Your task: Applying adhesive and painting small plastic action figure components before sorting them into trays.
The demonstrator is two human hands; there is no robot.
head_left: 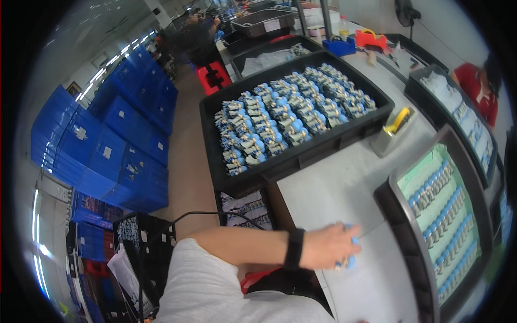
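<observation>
Left hand (334, 246) grips small blue-capped parts (350, 262) on the grey table (334, 188); blue crates (107, 145) stacked beyond.

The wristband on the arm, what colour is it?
Black wristband, clearest in the head view.

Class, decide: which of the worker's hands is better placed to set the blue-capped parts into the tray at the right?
Likely the left hand: it already grips the blue-capped parts beside the tray. No right hand shows.
</observation>
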